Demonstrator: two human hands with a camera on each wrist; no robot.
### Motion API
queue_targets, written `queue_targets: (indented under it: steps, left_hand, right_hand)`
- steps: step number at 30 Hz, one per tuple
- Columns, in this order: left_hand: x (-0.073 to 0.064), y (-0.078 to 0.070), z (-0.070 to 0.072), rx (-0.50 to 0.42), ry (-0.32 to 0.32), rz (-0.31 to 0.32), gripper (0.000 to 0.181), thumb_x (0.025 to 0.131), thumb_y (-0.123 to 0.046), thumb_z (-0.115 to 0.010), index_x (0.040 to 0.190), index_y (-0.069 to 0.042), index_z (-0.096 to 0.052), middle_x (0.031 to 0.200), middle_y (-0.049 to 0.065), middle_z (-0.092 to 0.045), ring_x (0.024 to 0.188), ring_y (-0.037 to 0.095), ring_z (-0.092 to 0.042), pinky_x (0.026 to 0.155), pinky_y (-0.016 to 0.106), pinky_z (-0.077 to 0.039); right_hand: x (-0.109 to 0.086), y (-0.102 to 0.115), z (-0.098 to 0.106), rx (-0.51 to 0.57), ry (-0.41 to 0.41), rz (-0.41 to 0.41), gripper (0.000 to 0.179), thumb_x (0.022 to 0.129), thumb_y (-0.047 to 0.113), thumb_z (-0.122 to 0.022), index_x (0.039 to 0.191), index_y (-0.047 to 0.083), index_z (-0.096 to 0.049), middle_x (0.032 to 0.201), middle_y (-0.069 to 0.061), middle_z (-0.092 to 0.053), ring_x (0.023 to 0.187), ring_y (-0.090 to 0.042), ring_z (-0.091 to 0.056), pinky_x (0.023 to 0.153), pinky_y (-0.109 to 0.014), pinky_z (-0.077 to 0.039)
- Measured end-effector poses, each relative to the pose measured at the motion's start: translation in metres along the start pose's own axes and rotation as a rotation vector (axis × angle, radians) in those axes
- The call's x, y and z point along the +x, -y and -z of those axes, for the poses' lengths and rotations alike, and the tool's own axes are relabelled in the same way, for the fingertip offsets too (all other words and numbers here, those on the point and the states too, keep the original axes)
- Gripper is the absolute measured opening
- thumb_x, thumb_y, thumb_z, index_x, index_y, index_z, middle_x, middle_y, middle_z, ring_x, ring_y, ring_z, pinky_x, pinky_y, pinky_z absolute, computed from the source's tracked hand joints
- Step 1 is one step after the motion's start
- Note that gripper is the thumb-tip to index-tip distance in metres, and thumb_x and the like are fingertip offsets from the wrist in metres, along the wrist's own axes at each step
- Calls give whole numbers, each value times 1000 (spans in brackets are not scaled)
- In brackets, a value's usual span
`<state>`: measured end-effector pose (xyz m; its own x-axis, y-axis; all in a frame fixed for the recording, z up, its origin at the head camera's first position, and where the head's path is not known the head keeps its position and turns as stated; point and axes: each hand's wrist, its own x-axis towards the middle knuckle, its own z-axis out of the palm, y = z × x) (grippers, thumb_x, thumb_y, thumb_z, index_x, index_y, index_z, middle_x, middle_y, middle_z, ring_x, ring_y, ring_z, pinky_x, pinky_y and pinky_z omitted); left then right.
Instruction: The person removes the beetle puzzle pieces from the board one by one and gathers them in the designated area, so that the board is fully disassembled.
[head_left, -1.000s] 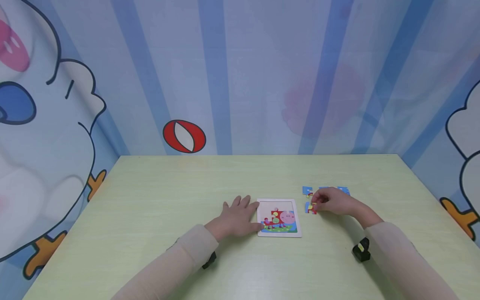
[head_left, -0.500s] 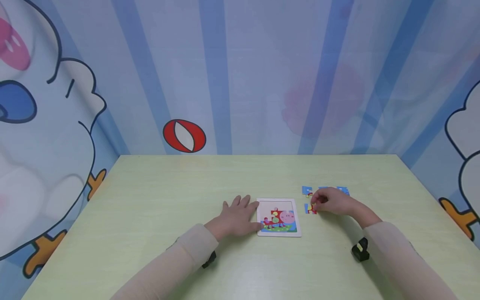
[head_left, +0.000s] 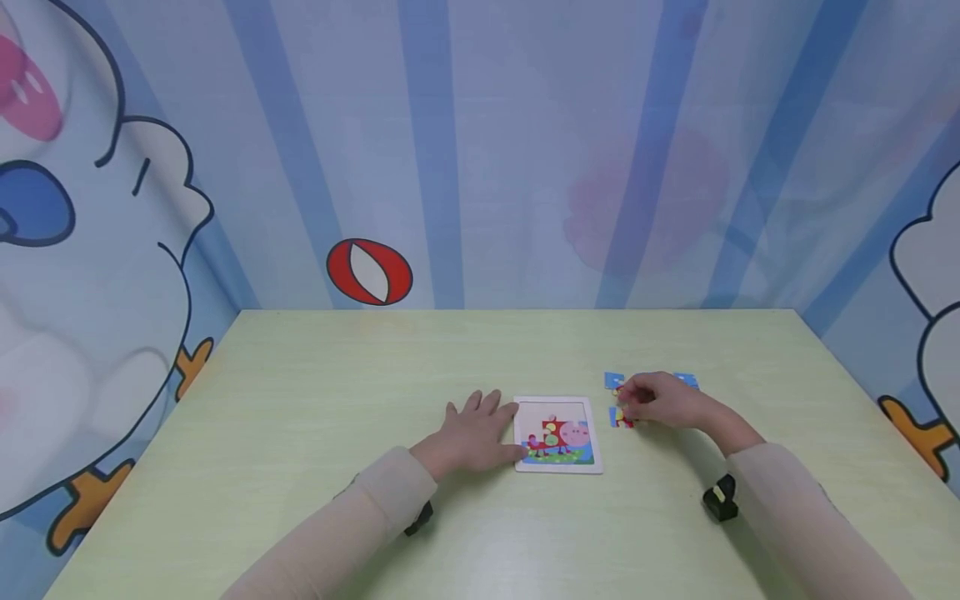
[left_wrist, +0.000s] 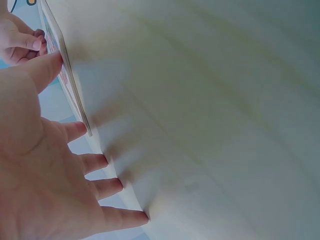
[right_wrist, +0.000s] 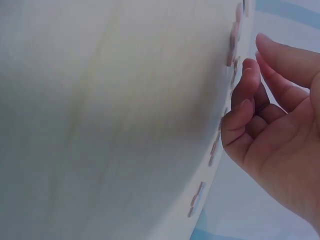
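Observation:
My left hand (head_left: pixel 476 437) lies with fingers spread at the left side of a white-framed jigsaw puzzle (head_left: pixel 557 469). In the left wrist view its thumb (left_wrist: pixel 49 67) rests against the tray's edge and the other fingertips touch the table. The lower part of the puzzle shows a pink pig in red; the upper part is bare tray. To the right, my right hand (head_left: pixel 663 400) hovers over loose puzzle pieces. Its thumb (right_wrist: pixel 287 60) and forefinger reach forward with no piece showing between them, while the other fingers curl loosely.
Loose pieces lie right of the tray: a blue one (head_left: pixel 612 380), a red and yellow one (head_left: pixel 618 419), and another blue one (head_left: pixel 686 380). The right hand covers others. A pale table (head_left: pixel 375 358) ends at a striped blue backdrop (head_left: pixel 510 167).
My right hand has shifted slightly up over the loose pieces, covering the middle blue one that showed before. The left hand and puzzle tray stay in place.

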<state>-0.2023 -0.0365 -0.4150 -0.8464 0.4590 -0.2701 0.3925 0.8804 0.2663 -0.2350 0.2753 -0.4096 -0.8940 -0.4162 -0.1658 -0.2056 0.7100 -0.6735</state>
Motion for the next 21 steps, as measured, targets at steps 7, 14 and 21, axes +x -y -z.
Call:
queue_targets:
  steps: [7,14,21]
  left_hand:
    - [0,0,0,-17,0,8,73,92,-54,-54,151,-18,-32,159,11,-21,146,37,-14,111,66,-15]
    - [1,1,-1,-10,0,7,73,92,-54,-54,152,-19,-31,160,11,-20,147,37,-13,110,67,-14]
    - [1,0,-1,-6,-2,7,73,91,-54,-55,151,-19,-33,159,11,-22,146,37,-15,110,67,-16]
  right_hand:
    - [1,19,-2,-18,-8,23,20,92,12,-64,107,0,-62,87,-4,-60,74,-17,-52,67,-31,-46]
    - [8,34,-10,17,22,51,23,90,14,-67,108,0,-62,84,-3,-58,69,-20,-52,59,-31,-47]
    - [14,47,-21,38,57,65,23,88,12,-69,108,2,-63,90,-4,-60,74,-19,-53,57,-30,-48]
